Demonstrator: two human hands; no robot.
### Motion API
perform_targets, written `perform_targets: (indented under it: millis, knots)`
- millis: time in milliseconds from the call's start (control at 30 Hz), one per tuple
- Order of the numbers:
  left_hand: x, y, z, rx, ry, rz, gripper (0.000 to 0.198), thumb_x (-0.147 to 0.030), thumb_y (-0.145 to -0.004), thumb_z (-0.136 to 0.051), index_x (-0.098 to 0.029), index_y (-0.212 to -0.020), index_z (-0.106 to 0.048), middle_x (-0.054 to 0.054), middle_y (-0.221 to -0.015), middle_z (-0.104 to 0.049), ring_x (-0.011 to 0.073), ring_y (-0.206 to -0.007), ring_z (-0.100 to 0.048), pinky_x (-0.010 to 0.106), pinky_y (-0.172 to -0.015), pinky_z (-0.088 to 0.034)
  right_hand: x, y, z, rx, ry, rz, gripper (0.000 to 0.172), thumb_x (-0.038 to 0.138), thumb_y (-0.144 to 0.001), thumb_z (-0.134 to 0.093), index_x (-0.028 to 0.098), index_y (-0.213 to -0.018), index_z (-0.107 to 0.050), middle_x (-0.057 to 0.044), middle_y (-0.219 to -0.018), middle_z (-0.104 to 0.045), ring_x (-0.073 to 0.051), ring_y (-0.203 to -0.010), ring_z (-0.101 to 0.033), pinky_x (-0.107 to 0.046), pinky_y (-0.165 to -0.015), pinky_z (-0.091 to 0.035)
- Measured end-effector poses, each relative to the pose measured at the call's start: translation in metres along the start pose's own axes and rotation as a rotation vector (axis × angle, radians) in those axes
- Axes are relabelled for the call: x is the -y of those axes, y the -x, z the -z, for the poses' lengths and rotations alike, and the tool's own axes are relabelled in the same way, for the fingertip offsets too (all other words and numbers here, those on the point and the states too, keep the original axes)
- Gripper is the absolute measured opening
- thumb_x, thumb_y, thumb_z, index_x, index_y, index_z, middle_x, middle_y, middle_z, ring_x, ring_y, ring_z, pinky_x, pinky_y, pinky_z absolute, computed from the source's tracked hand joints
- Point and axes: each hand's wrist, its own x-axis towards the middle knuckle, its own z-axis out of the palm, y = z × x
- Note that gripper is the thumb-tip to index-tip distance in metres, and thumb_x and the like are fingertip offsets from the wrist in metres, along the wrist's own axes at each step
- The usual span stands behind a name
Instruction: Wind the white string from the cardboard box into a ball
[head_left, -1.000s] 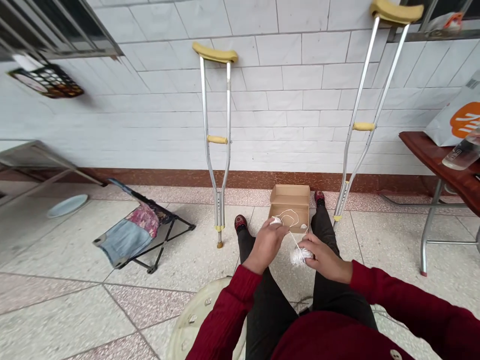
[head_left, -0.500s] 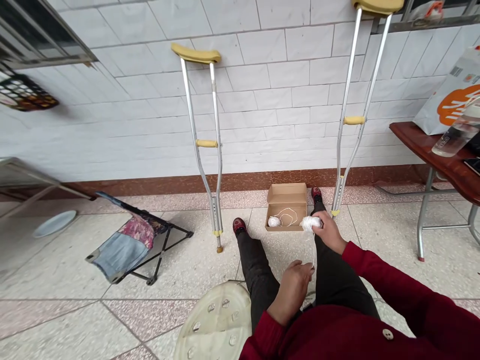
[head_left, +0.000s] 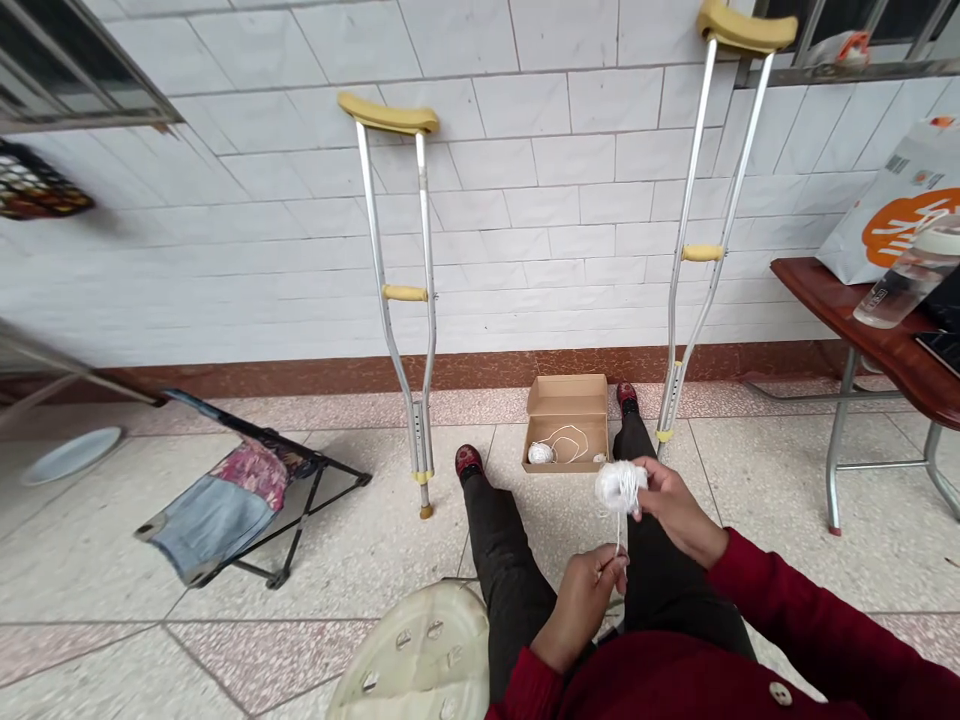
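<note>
A ball of white yarn (head_left: pixel 619 486) is gripped at its right side by the fingers of my right hand (head_left: pixel 679 508), above my right leg. From its underside a white strand (head_left: pixel 619 530) runs down to my left hand (head_left: pixel 589 595), which pinches it between thumb and fingers below the ball. Beyond both hands an open cardboard box (head_left: pixel 568 395) stands on the floor between my feet. Inside it lie a smaller white ball of yarn (head_left: pixel 540 453), a loose loop of strand and a small white piece at the right corner.
Two crutches (head_left: pixel 406 293) (head_left: pixel 702 252) lean against the tiled wall. A folding chair (head_left: pixel 217 520) stands at left, a pale plastic stool (head_left: pixel 416 650) beside my left leg. At right, a brown table (head_left: pixel 825 290) bears a bag (head_left: pixel 892 210) and a bottle (head_left: pixel 896 290).
My right hand has come lower and nearer with the yarn ball, which is turned so its end faces me. The strand between my hands is shorter. The view has shifted slightly.
</note>
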Motion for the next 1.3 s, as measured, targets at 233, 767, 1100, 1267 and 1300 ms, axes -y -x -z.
perform_targets:
  millis: [233,767,1100,1267,1300]
  knots:
    - [0.004,0.02,0.026,0.017,-0.486,-0.097,0.026,-0.018,-0.093,-0.044,-0.019,-0.075,-0.062,0.003,-0.07,-0.065,0.0178,-0.071,-0.06,0.03,-0.085,-0.042,-0.047,0.005,-0.006,0.182,0.612,0.215,0.035,0.004,-0.059,-0.056,0.02,-0.09,-0.062,-0.002,-0.092,-0.057,-0.018,-0.086,-0.054,-0.03,-0.077,-0.043]
    - [0.002,0.027,0.005,0.066,-0.025,0.067,0.041,-0.031,-0.096,-0.039,-0.016,-0.062,-0.057,-0.001,-0.06,-0.058,0.0125,-0.061,-0.055,0.02,-0.062,-0.038,-0.002,-0.015,0.003,-0.091,0.06,-0.134,0.02,0.022,-0.065,-0.062,0.019,-0.082,-0.053,0.004,-0.065,-0.052,-0.012,-0.054,-0.047,-0.023,-0.047,-0.04]
    - [0.004,0.02,0.055,-0.027,-0.497,-0.159,0.028,-0.018,-0.093,-0.044,-0.019,-0.074,-0.065,0.002,-0.068,-0.064,0.0173,-0.071,-0.06,0.037,-0.097,-0.037,-0.056,0.044,-0.025,0.497,0.429,-0.058,0.031,0.008,-0.06,-0.06,0.022,-0.087,-0.057,0.004,-0.077,-0.052,-0.013,-0.066,-0.05,-0.023,-0.058,-0.041]
    - [0.013,0.017,0.042,-0.048,-0.173,-0.049,0.038,-0.034,-0.097,-0.04,-0.017,-0.078,-0.068,0.004,-0.078,-0.068,0.0194,-0.079,-0.061,0.026,-0.074,-0.043,-0.009,0.049,-0.013,0.439,-0.099,-0.243,0.041,0.017,-0.061,-0.073,0.024,-0.099,-0.057,0.003,-0.083,-0.057,-0.012,-0.065,-0.052,-0.019,-0.047,-0.04]
    - [0.013,0.018,0.038,-0.047,-0.099,-0.028,0.041,-0.037,-0.098,-0.037,-0.017,-0.08,-0.069,0.004,-0.078,-0.068,0.019,-0.078,-0.061,0.025,-0.071,-0.043,-0.001,0.047,-0.011,0.407,-0.153,-0.241,0.044,0.018,-0.062,-0.074,0.024,-0.102,-0.058,0.002,-0.085,-0.059,-0.013,-0.065,-0.053,-0.019,-0.046,-0.04]
